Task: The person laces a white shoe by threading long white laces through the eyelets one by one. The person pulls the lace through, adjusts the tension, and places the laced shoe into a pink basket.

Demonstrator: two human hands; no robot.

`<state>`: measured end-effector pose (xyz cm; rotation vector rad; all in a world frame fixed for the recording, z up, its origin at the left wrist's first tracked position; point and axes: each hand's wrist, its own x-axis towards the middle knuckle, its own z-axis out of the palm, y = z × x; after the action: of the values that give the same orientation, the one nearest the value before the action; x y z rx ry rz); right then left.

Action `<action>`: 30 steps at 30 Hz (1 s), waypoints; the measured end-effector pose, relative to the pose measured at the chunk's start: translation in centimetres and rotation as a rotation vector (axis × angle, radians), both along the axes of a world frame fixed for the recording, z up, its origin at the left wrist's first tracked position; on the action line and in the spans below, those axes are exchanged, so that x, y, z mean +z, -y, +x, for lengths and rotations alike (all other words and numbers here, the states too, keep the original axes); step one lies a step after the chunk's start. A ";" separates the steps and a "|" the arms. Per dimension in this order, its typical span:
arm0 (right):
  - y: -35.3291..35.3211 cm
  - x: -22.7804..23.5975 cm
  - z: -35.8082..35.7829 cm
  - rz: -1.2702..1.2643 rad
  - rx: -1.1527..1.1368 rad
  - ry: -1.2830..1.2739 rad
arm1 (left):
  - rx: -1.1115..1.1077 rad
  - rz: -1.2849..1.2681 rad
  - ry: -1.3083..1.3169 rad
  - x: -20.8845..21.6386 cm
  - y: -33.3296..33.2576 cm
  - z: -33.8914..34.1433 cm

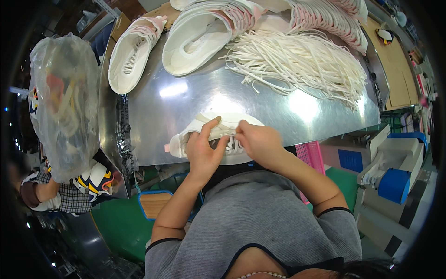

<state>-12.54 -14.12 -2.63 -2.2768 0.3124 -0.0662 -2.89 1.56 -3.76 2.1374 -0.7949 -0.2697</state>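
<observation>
A white shoe upper point(178, 145) with a pink heel tab lies sideways at the near edge of the metal table, its heel to the left. My left hand point(202, 151) grips it around the opening, thumb and forefinger near the lacing. My right hand point(261, 143) is closed in a pinch over the eyelet area, on what looks like a white shoelace point(232, 148) threaded there. The fingertips of both hands nearly meet, partly hiding the lace. Beyond them lies a heap of loose white shoelaces point(297, 63). A laced white upper point(132, 58) rests at the far left.
Nested white uppers point(197, 39) and another curved stack point(327, 23) line the table's far side. Left of the table stand a clear plastic bag point(65, 107), colourful shoes point(98, 179) and another person's arm point(44, 190). To the right are a pink basket point(312, 158) and a grey-blue machine point(395, 183).
</observation>
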 end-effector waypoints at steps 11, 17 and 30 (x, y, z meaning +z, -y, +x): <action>3.1 2.6 0.3 0.000 0.016 -0.028 | -0.103 -0.279 -0.446 -0.2 -0.9 1.6; 0.3 -2.8 1.4 0.256 -0.327 0.248 | 0.031 -0.247 -0.168 -0.7 0.7 1.0; 1.4 -3.0 0.7 0.009 0.097 0.580 | -0.088 -0.191 -0.867 2.1 0.9 2.8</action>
<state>-11.81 -15.56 -5.62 -2.1477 -0.1034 -0.6565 -0.05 0.69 -1.61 1.5672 -0.3721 -1.0320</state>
